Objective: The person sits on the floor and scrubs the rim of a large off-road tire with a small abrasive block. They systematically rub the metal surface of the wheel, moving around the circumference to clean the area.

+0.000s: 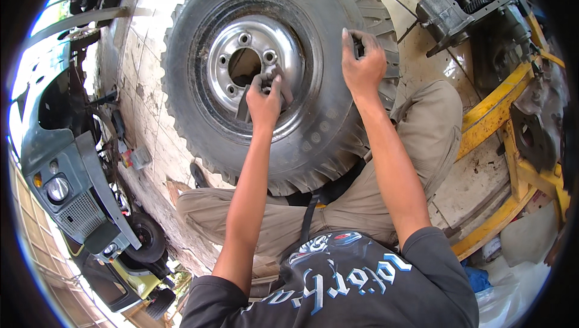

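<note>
A large black tyre (pixel 330 101) lies flat in front of me, around a shiny metal rim (pixel 289 41) with several bolt holes and a round centre opening. My left hand (pixel 263 103) is over the near part of the rim, fingers bent round a thin dark grey piece (pixel 242 106) that looks like a folded sheet; its kind is unclear. Above the tyre's right sidewall is my right hand (pixel 365 68), thumb stretched up and apart from the loosely curled, blackened fingers. Nothing shows plainly in it.
My bent legs (pixel 422 129) flank the tyre's near side. On the right stand a yellow metal frame (pixel 494 101) and an opened gear housing (pixel 467 2) with gears inside. To the left are a grey vehicle front (pixel 75 189) and a small red-and-grey box (pixel 137 158) on the tiled floor.
</note>
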Tool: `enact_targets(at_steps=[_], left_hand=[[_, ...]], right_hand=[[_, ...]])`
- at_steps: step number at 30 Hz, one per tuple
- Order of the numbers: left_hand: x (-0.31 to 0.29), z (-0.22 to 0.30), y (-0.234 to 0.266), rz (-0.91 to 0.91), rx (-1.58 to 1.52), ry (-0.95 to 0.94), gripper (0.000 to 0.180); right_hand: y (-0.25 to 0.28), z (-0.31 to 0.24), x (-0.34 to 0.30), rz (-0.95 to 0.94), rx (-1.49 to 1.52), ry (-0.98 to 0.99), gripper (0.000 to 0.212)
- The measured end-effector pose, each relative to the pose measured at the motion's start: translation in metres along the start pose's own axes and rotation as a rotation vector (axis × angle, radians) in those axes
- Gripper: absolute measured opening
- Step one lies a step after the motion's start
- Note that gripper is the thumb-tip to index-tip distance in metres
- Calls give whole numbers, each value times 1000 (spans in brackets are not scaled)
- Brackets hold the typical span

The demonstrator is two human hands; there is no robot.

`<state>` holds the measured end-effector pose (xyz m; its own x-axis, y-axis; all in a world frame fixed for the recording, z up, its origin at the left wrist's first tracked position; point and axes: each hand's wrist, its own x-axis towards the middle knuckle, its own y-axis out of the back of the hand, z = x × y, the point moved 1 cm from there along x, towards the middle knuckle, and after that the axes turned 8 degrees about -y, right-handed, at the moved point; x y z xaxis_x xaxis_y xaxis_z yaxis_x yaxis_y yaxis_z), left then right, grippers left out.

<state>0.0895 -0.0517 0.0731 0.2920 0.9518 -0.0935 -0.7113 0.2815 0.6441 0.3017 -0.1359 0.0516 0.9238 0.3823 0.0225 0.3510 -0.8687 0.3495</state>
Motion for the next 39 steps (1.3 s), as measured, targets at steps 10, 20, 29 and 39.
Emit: enact_targets(at_steps=[10, 20, 29, 39], left_hand=[[4, -19, 36, -180, -710, 260, 26], [28, -34, 32, -97, -401, 31, 22], [56, -27, 48, -49, -468, -144, 21], [63, -81, 104, -121, -385, -261, 20]], right_hand=[[-27, -40, -69, -318, 133, 65, 32], [-43, -25, -117, -307, -189, 15, 17], [-84, -30, -117, -341, -588, -33, 19], [-114, -21, -140, -335, -590, -398, 53]])
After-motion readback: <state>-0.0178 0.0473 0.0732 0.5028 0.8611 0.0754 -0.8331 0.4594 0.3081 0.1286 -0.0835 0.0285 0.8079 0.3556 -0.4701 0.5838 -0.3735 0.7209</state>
